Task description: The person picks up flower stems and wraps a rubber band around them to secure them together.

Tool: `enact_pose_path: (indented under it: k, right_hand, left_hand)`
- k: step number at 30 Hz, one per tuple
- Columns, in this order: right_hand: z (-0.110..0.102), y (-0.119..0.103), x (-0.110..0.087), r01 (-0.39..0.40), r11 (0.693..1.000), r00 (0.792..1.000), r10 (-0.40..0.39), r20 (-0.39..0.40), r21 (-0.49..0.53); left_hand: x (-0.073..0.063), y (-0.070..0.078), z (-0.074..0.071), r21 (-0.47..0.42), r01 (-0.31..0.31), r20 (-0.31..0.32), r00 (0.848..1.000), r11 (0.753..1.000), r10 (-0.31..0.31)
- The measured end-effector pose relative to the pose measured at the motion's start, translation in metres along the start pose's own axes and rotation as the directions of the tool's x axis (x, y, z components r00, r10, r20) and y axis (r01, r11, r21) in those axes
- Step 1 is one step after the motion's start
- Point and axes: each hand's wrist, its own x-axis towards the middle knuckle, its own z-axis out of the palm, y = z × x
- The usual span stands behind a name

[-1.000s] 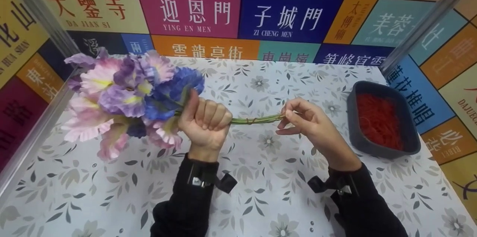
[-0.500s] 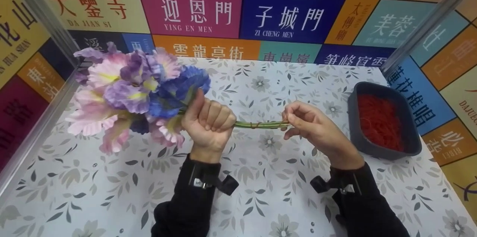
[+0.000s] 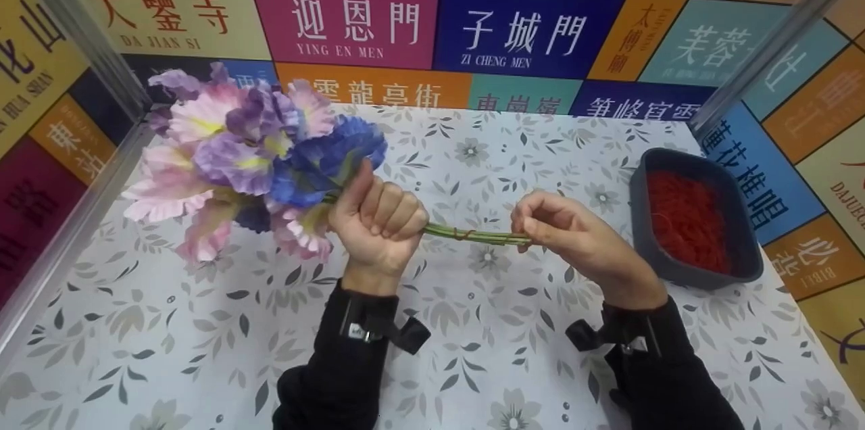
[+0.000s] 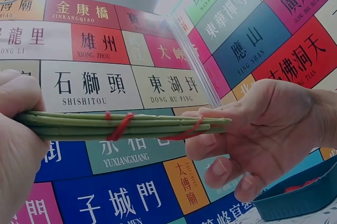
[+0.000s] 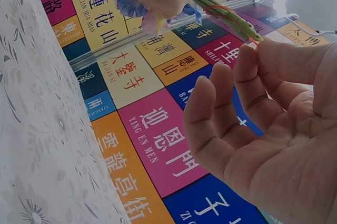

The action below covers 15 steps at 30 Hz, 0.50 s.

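My left hand (image 3: 378, 227) grips the green stems of a bouquet of artificial flowers (image 3: 233, 159), just below the blooms. Pink, purple and blue petals spread to the left of the fist, and the thumb points up. Bare stems (image 3: 449, 232) stick out to the right, bound with red string (image 4: 121, 126) in two places. At their cut ends is my right hand (image 3: 564, 230). Its thumb and index finger pinch the string's end (image 5: 255, 36) there, while the other fingers (image 5: 202, 100) curl loosely. Most of the pinched string is hidden between the fingertips.
A dark grey tub (image 3: 638, 213) of loose red strings (image 3: 689, 224) stands at the right on a leaf-patterned tablecloth (image 3: 473, 349). Panels printed with signs (image 3: 344, 24) enclose the table at the back and both sides.
The bouquet has shifted slightly right and its blooms have risen, so the stems slope down to the right. My right hand has moved a little right and down with the stem ends.
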Motion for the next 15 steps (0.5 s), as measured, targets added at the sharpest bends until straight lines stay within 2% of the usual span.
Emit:
enact_pose_path:
  k: [7,11,15]
  right_hand:
    - [0.005,-0.002,-0.001,-0.004,0.998,1.0,0.003,-0.004,-0.059]
    - [0.008,-0.001,0.0,0.023,0.997,0.999,-0.021,0.029,-0.07]
    - [0.011,0.001,0.001,0.018,0.996,0.999,-0.013,0.052,-0.093]
  left_hand:
    - [-0.001,-0.001,-0.001,-0.011,0.029,-0.011,1.0,1.0,-0.029]
    - [-0.001,-0.002,-0.001,-0.022,0.047,-0.02,0.999,0.999,-0.048]
    - [-0.001,-0.005,-0.001,0.001,0.078,-0.047,0.996,0.997,-0.078]
